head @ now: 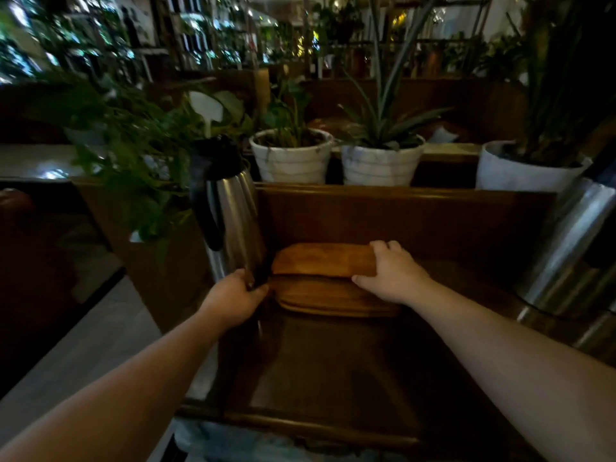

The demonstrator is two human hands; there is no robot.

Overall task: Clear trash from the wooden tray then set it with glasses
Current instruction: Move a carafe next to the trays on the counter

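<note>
A stack of oval wooden trays (333,300) lies on the dark wooden counter, against its back wall. The top wooden tray (320,260) is tilted up on edge, its face towards me. My right hand (391,273) grips its right end, fingers over the top rim. My left hand (238,295) is closed at the left end of the trays, beside the base of a steel jug; the spot is dark, so the exact grip is hard to see. No glasses or trash show.
A steel jug with a black handle (230,211) stands just left of the trays. A second steel vessel (566,248) leans in at the right. White plant pots (291,160) (381,163) (523,175) line the ledge behind. The counter's front rim (316,428) is near me.
</note>
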